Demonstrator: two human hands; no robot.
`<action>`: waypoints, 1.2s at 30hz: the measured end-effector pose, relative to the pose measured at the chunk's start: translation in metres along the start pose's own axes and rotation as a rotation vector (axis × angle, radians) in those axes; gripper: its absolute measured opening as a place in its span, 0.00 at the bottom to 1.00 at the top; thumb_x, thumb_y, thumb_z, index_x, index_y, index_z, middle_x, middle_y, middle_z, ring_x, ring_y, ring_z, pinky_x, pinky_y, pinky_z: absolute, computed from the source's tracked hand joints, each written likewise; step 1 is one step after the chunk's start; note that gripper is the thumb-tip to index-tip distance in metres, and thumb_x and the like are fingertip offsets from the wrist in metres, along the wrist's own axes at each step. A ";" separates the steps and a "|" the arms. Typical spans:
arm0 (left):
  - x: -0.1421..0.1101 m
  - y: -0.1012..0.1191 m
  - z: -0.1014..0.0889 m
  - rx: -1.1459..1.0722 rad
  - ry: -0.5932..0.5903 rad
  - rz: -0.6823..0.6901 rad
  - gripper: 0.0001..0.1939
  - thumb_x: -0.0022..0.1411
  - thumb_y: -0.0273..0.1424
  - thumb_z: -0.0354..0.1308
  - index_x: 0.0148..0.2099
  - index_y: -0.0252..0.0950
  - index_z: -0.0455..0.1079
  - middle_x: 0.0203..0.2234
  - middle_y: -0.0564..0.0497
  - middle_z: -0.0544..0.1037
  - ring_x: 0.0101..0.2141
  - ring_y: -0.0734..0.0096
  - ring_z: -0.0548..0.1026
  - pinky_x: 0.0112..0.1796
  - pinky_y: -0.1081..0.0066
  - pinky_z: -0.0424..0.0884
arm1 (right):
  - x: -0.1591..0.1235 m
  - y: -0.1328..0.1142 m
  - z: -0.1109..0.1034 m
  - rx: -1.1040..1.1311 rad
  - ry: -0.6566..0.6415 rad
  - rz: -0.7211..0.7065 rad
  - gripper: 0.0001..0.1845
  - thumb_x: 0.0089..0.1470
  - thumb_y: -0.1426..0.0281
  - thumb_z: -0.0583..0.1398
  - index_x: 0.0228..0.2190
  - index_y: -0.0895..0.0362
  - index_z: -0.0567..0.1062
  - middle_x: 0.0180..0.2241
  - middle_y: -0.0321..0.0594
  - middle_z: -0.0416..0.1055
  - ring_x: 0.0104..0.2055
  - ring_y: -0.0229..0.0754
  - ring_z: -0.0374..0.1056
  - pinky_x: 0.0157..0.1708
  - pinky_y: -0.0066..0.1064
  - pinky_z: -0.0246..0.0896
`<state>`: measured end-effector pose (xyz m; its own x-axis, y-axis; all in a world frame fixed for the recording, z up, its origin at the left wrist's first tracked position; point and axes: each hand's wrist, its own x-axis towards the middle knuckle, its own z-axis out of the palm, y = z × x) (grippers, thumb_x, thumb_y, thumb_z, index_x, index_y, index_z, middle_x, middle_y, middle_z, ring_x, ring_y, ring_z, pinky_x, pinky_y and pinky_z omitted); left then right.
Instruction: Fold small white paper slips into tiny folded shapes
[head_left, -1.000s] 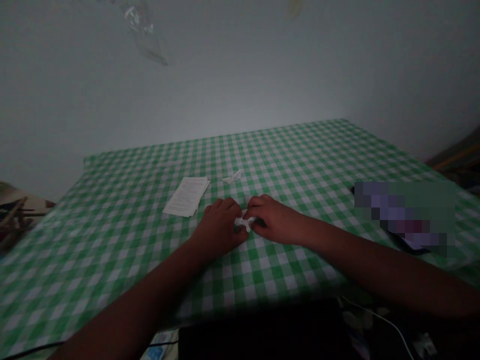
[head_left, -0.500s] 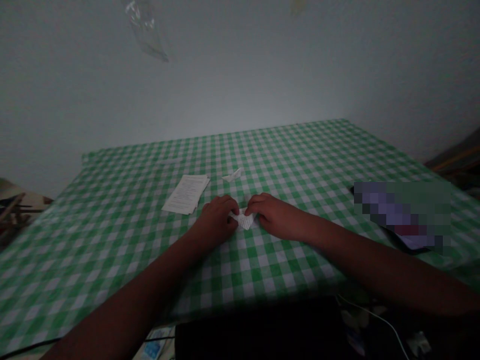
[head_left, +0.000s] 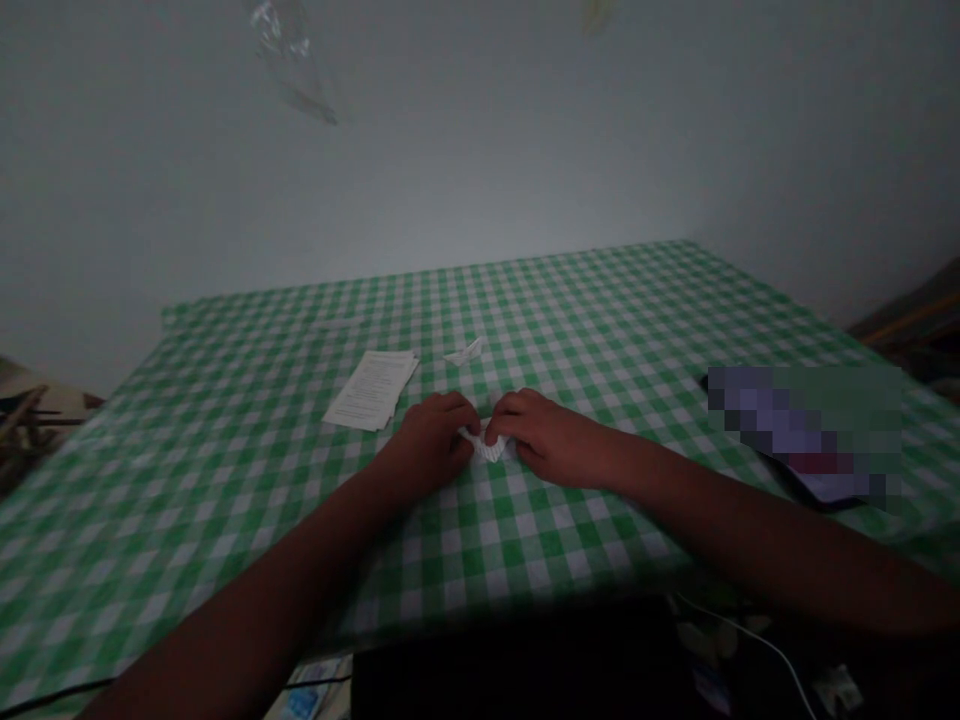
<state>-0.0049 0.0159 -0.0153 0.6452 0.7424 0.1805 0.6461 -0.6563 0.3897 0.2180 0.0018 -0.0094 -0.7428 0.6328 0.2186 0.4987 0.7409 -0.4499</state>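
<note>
Presently, a small paper point(head_left: 491, 452), seemingly part-folded, is being pinched by the left hand point(head_left: 431, 440) and right hand point(head_left: 551, 440), one folded piece point(head_left: 468, 351) lying beyond, flat sheets point(head_left: 369, 390) still unfolded.

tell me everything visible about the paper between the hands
The paper is white and looks folded, with rows of dark print too small to read. Its near edge tapers to a blunt point. It is on or just above the cloth, its ends touched by the left hand and right hand, which hide part of it.
</note>
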 end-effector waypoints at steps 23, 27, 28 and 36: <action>0.000 -0.012 -0.008 -0.227 -0.070 0.018 0.06 0.66 0.31 0.54 0.39 0.39 0.73 0.40 0.50 0.75 0.44 0.66 0.73 0.48 0.63 0.69 | 0.005 -0.017 0.012 -0.138 -0.016 0.132 0.14 0.54 0.79 0.55 0.40 0.53 0.74 0.50 0.46 0.62 0.52 0.51 0.56 0.47 0.43 0.55; 0.000 -0.014 -0.007 -0.232 -0.082 0.022 0.06 0.66 0.30 0.54 0.40 0.39 0.73 0.40 0.50 0.74 0.43 0.66 0.73 0.48 0.62 0.70 | 0.000 -0.016 0.007 -0.116 -0.028 0.104 0.12 0.56 0.78 0.55 0.37 0.54 0.76 0.51 0.46 0.62 0.52 0.51 0.56 0.48 0.44 0.56; 0.001 -0.015 -0.007 -0.230 -0.084 0.027 0.06 0.65 0.30 0.54 0.40 0.39 0.73 0.40 0.50 0.74 0.43 0.67 0.73 0.48 0.63 0.70 | -0.001 -0.016 0.005 -0.117 -0.033 0.095 0.12 0.56 0.78 0.56 0.37 0.54 0.76 0.52 0.46 0.62 0.53 0.52 0.56 0.48 0.45 0.56; -0.002 -0.016 -0.012 -0.146 -0.126 0.091 0.07 0.67 0.31 0.54 0.45 0.41 0.72 0.43 0.50 0.73 0.45 0.65 0.71 0.49 0.62 0.67 | 0.000 -0.005 -0.002 -0.070 -0.019 0.057 0.14 0.54 0.80 0.55 0.39 0.56 0.76 0.46 0.46 0.67 0.49 0.48 0.61 0.48 0.42 0.58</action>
<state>-0.0216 0.0263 -0.0109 0.7500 0.6522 0.1102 0.5228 -0.6867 0.5051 0.2165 -0.0018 -0.0058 -0.7204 0.6706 0.1771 0.5700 0.7179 -0.3998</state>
